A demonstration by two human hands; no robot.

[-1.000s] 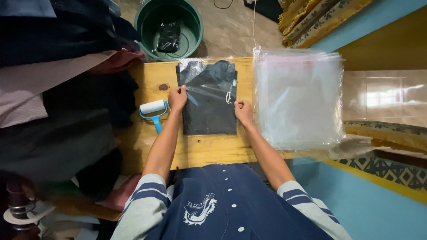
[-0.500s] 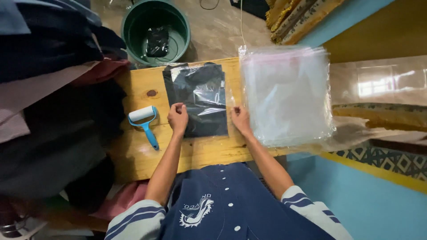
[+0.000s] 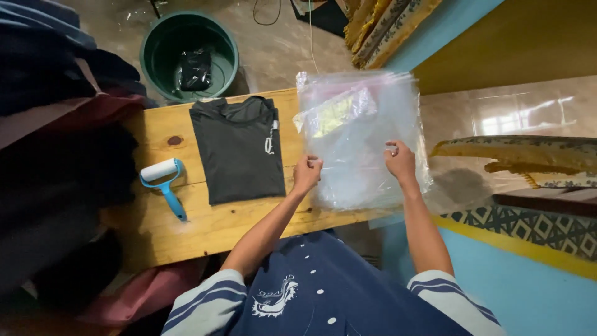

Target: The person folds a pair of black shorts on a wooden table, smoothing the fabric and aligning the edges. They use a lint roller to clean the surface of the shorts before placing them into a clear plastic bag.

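Both hands pinched a clear plastic bag (image 3: pixel 360 140) from the stack at the right end of the wooden tabletop (image 3: pixel 211 227): the left hand (image 3: pixel 306 174) gripped its left edge, the right hand (image 3: pixel 400 162) its right side. A folded dark shirt (image 3: pixel 239 149) lay just left, a lint roller (image 3: pixel 163 183) beyond it.

Pale wooden worktop (image 3: pixel 211 230) across the middle of the frame. Lying on it: a blue-handled lint roller (image 3: pixel 163 183) at left, a folded dark shirt (image 3: pixel 239 149) at centre, and a stack of clear plastic bags (image 3: pixel 364 140) at right, overhanging the edge
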